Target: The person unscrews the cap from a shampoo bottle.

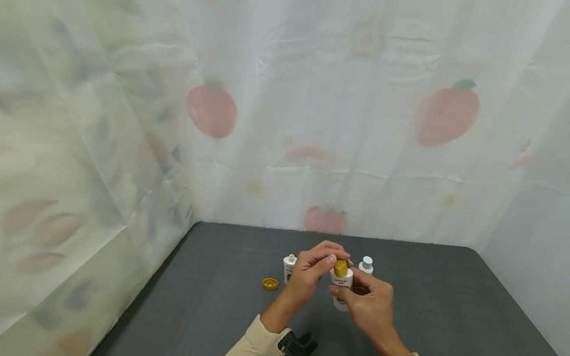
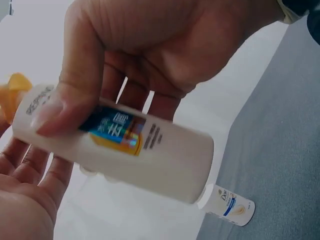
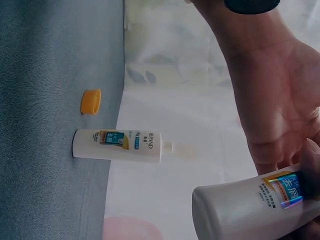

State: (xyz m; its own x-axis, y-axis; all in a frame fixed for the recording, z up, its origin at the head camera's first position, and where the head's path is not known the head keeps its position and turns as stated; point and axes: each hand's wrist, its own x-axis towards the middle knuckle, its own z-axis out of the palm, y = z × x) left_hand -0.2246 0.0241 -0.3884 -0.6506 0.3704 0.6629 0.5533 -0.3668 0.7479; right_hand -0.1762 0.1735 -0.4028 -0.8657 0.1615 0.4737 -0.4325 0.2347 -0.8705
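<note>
In the head view my right hand (image 1: 373, 305) grips a white shampoo bottle (image 1: 342, 282) round its body, thumb across the front, above the table. My left hand (image 1: 306, 275) pinches the yellow cap (image 1: 340, 269) at the bottle's top between thumb and fingers. The left wrist view shows the bottle's blue and yellow label (image 2: 117, 130), partly under the thumb. Left of the hands a second white bottle (image 1: 288, 269) stands upright, its small nozzle bare; the right wrist view shows its matching label (image 3: 115, 139). Beside it on the table lies a loose yellow cap (image 1: 269, 284).
Behind my right hand stands another white bottle (image 1: 366, 264) with a white top, partly hidden; a blue and gold label (image 2: 231, 206) shows on it in the left wrist view. The dark grey table (image 1: 213, 306) ends at a pale curtain with fruit prints (image 1: 311, 123).
</note>
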